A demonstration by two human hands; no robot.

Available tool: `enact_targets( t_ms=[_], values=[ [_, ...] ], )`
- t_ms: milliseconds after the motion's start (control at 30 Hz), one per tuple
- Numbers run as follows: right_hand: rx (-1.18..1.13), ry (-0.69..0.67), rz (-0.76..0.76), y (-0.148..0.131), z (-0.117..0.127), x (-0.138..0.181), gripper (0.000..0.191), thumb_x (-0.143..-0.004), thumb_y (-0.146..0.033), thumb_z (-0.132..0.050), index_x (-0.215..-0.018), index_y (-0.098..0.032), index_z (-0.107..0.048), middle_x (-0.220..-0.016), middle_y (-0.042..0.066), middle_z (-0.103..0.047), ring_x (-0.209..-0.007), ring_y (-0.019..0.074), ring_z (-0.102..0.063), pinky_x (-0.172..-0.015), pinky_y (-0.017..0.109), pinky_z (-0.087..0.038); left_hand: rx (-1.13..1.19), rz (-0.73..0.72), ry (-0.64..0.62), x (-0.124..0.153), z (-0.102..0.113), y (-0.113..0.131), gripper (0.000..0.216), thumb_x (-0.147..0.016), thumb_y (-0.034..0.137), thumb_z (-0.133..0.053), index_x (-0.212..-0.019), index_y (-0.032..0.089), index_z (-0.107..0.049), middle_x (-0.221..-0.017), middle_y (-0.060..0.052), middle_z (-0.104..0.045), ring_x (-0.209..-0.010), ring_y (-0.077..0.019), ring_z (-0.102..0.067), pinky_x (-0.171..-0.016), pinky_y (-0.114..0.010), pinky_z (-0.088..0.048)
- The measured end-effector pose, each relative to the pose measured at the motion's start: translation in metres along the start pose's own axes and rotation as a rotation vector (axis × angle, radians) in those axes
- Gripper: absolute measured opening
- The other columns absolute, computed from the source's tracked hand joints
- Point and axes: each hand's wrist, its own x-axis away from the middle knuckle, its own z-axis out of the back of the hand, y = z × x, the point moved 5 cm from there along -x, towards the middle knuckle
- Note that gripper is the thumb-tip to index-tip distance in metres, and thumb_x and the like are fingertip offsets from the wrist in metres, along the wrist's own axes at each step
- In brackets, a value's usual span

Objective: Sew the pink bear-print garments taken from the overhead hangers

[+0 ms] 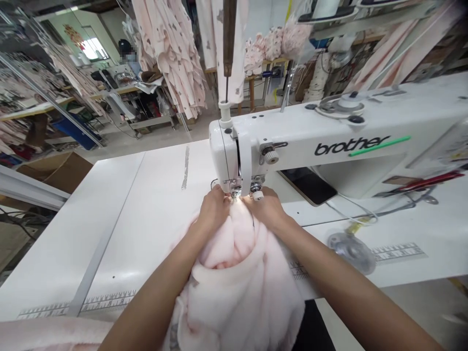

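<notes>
Pink fleece fabric [237,273] under both hands [215,207] at sewing machine [329,141] needle

A garment workshop: an industrial sewing machine [329,141], hanging pink garments [171,53], cluttered worktables [66,100].

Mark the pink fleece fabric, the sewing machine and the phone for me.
pink fleece fabric [237,287], head view: on the bunched folds between the forearms.
sewing machine [329,126], head view: on the white arm above the brand lettering.
phone [309,186], head view: on its dark screen, lying under the machine arm.
</notes>
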Motion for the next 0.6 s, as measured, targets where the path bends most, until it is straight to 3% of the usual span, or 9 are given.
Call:
enact_targets(
  t_ms=[300,600],
  values=[
    [0.033,0.039,0.040,-0.0029,-0.0024,-0.0017,0.022,-0.085,-0.024,-0.048,-0.068,-0.016,-0.060,-0.070,0.006,-0.064,-0.062,0.0171,-0.056,-0.053,0.025,-0.030,-0.025,-0.040,0.036,-0.0035,-0.0015,-0.0025,0.023,-0.083,0.018,-0.043,-0.102,0.015,-0.057,-0.102,-0.012,-0.063,-0.094,-0.0275,-0.061,-0.076,-0.033,-0.045],
    [-0.038,0.060,0.080,-0.0011,-0.0013,0.0025,0.024,-0.087,-0.030,-0.048,-0.071,-0.016,-0.060,-0.071,0.008,-0.064,-0.069,0.0214,-0.059,-0.058,0.026,-0.033,-0.006,-0.085,0.030,0.0013,0.0034,-0.0006,0.021,-0.086,0.019,-0.043,-0.101,0.014,-0.057,-0.106,-0.012,-0.060,-0.098,-0.0244,-0.059,-0.083,-0.033,-0.045]
  ],
)
